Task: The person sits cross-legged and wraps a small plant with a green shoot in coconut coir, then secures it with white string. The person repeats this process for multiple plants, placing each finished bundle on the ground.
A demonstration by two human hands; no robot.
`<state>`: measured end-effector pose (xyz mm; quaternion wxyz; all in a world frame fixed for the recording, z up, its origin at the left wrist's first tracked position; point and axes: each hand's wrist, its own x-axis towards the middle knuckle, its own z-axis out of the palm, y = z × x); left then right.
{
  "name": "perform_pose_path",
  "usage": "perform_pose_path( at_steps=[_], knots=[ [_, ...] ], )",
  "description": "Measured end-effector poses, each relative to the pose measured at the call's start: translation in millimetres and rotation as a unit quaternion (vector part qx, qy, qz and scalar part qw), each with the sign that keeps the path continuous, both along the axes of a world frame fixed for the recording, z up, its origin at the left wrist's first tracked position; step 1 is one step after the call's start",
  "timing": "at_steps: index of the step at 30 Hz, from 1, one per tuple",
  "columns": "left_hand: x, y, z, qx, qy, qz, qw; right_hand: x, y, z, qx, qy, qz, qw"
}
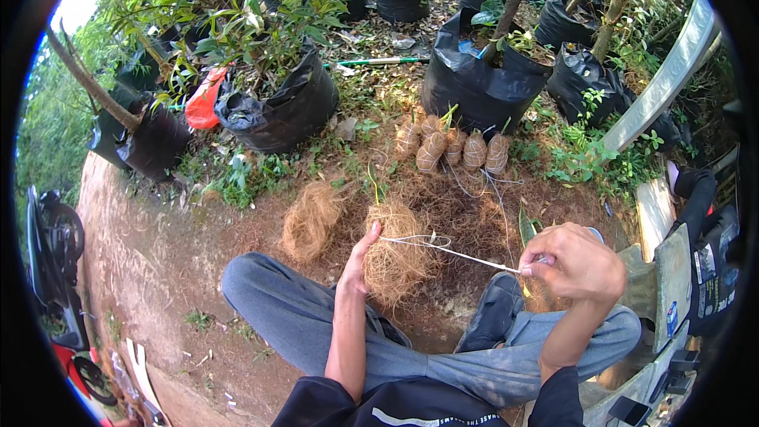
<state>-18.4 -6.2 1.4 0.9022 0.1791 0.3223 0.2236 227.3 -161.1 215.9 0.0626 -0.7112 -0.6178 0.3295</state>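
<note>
My left hand (357, 264) grips the left side of a shaggy bundle of brown coconut fibre (400, 255). A narrow yellow-edged leaf (373, 182) sticks up from its top. From my left thumb a white string (474, 257) runs taut to my right hand (572, 264), which pinches it; a slack loop hangs near the middle. Just left of the bundle, a loose nest of coconut fibre (311, 222) lies on the soil. Behind my right hand shows another yellow-edged leaf (525, 225), its base mostly hidden.
Several string-wrapped fibre bundles (431, 152) stand ahead, with loose string trailing near them. Behind them are black grow bags (483, 86) holding plants. A slanted pale metal post (664, 83) rises at right, near concrete slabs (673, 287). Motorbikes (54, 267) stand far left.
</note>
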Motion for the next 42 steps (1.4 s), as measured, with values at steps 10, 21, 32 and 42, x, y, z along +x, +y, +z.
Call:
perform_pose_path(
  at_steps=[10, 21, 32, 42],
  knots=[
    [29, -24, -3, 0.321, 0.165, -0.208, 0.909, -42, 42, -14, 0.008, 0.07, 0.269, 0.961],
    [51, -74, 40, 0.474, 0.244, -0.292, 0.794, -17, 111, -89, -0.019, 0.017, 0.233, 0.972],
    [56, -74, 8, 0.535, 0.18, -0.219, 0.796, 13, 115, -92, -0.044, 0.107, 0.22, 0.969],
    [50, -82, 49, 0.457, 0.251, -0.277, 0.807, -5, 150, -125, -0.199, 0.219, 0.316, 0.902]
  ],
)
